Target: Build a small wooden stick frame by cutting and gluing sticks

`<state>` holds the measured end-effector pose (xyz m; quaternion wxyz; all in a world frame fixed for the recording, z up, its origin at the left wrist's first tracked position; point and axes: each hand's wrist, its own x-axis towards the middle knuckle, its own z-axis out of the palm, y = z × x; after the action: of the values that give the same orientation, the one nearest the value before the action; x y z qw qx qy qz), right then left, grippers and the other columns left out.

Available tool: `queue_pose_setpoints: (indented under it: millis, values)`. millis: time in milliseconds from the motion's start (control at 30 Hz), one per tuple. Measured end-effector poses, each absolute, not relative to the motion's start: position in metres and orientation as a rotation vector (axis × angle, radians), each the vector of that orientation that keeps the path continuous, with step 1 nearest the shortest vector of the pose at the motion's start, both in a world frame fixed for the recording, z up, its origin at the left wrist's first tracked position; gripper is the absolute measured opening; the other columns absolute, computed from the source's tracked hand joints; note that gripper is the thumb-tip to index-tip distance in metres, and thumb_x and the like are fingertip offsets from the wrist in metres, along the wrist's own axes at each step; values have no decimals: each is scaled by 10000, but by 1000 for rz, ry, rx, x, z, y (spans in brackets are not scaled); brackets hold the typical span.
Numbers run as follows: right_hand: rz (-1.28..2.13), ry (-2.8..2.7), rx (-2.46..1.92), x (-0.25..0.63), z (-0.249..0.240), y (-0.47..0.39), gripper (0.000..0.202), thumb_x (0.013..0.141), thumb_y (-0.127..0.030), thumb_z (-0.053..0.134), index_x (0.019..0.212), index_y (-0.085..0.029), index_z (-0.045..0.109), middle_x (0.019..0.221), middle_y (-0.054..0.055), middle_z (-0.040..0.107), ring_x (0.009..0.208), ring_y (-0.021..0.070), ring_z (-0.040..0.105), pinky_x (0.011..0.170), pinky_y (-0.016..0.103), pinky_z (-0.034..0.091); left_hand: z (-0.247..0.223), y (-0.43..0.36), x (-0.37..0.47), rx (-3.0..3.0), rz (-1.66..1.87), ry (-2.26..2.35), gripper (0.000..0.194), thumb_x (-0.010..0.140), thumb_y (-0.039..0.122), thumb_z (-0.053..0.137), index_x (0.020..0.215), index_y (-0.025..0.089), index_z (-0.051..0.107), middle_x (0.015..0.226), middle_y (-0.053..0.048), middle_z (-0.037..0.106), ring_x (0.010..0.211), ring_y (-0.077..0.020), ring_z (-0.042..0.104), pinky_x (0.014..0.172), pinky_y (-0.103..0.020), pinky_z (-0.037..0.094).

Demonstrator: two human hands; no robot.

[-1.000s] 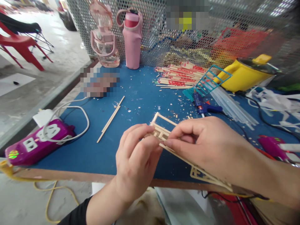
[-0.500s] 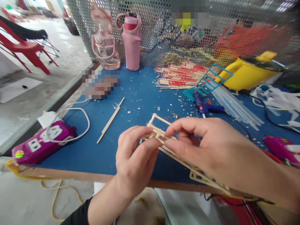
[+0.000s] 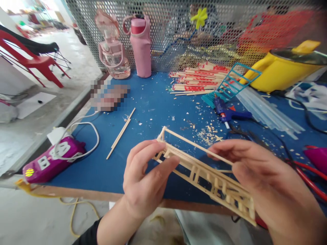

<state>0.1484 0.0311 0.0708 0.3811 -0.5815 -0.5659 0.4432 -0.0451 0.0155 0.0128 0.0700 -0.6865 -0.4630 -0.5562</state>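
My left hand point(image 3: 146, 177) pinches the left end of a wooden stick frame point(image 3: 204, 175), thumb and fingers on its upper bars. The frame slants down to the right over the table's front edge, with short crosspieces between long sticks. My right hand point(image 3: 258, 180) is at its right part, its fingers around a long thin upper stick; the palm side is partly hidden. Two loose sticks point(image 3: 121, 134) lie on the blue table to the left. A blue glue gun point(image 3: 230, 112) rests beyond my right hand, against a teal rack point(image 3: 237, 80).
Bundled sticks point(image 3: 196, 80) lie at the back, clear glue sticks point(image 3: 268, 107) at the right by a yellow pot point(image 3: 288, 71). Two pink bottles point(image 3: 141, 51) stand by the mesh. A purple power strip point(image 3: 56, 158) with a white cable is at the left. Wood scraps point(image 3: 211, 134) litter the table.
My right hand has moved right along the frame, away from my left hand, uncovering the frame's middle. My left hand has stayed on the left end. The view has shifted slightly.
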Motion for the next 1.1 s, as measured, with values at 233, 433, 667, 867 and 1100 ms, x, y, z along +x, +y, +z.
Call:
queue_pose_setpoints:
  millis: [233, 433, 667, 867, 1100]
  values:
    - [1074, -1427, -1452, 150, 65, 22, 260, 757, -499, 641, 944, -322, 678, 934, 24, 714, 763, 210, 704, 600, 233, 553, 15, 15, -43, -2043, -1669, -1419, 214, 765, 30, 648, 883, 201, 700, 1009, -59, 601, 950, -213, 618, 782, -367, 542]
    - [1058, -1463, -1441, 149, 65, 23, 255, 760, -486, 645, 954, -324, 679, 924, 17, 715, 787, 209, 704, 622, 226, 559, 16, 15, -42, -1998, -1695, -1401, 200, 757, 42, 667, 870, 201, 709, 980, -52, 614, 909, -203, 625, 738, -345, 545]
    - [982, -1497, -1449, 149, 64, 24, 261, 757, -481, 643, 933, -293, 690, 928, 39, 714, 771, 226, 697, 573, 244, 563, 16, 15, -43, -2009, -1669, -1429, 212, 768, 60, 662, 889, 229, 700, 1003, -47, 632, 929, -198, 624, 754, -345, 552]
    - [928, -1633, -1426, 156, 66, 24, 245, 773, -457, 634, 969, -317, 680, 948, 21, 712, 801, 208, 696, 618, 219, 556, 13, 13, -45, -2039, -1656, -1425, 269, 744, 32, 673, 923, 231, 703, 1026, -54, 629, 944, -213, 614, 770, -358, 543]
    - [836, -1785, -1439, 161, 68, 28, 238, 799, -453, 612, 1024, -381, 643, 1016, -15, 696, 894, 210, 669, 805, 284, 524, 11, 13, -46, -2010, -1682, -1418, 356, 729, -3, 666, 1022, 199, 672, 1041, -67, 641, 956, -209, 628, 804, -353, 543]
